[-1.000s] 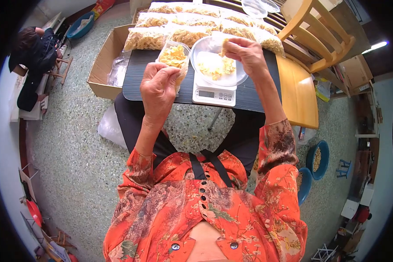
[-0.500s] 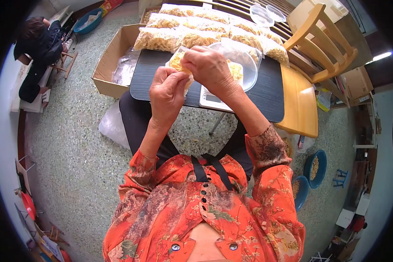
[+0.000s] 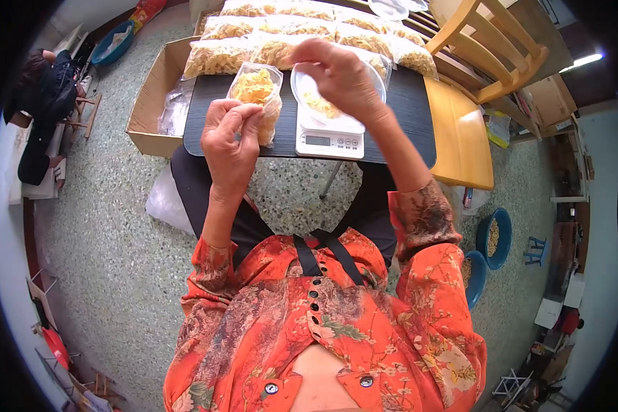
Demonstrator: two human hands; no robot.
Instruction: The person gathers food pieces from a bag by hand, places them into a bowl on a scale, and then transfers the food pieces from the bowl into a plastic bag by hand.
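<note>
My left hand (image 3: 233,141) pinches the near edge of a clear plastic bag (image 3: 270,123), whose wide mouth faces me. Yellowish dried flakes (image 3: 253,87) fill the bag up to its mouth. To its right, a white kitchen scale (image 3: 328,142) carries a clear round bowl (image 3: 299,90) with some flakes (image 3: 321,105) in it. Above the bowl is my right hand (image 3: 347,81), fingers loosely curved and apart, slightly blurred. Nothing shows in its fingers.
Filled clear bags (image 3: 220,58) lie in rows behind the dark tabletop (image 3: 412,123). An open cardboard box (image 3: 151,103) with plastic bags stands left. A wooden chair (image 3: 487,55) is at right. Blue basins (image 3: 494,237) sit on the floor. Another person (image 3: 44,96) sits far left.
My right hand has left the bag's mouth and moved right, over the bowl. The bag's mouth now shows wide, with my left hand still on its edge. The view has shifted slightly.
</note>
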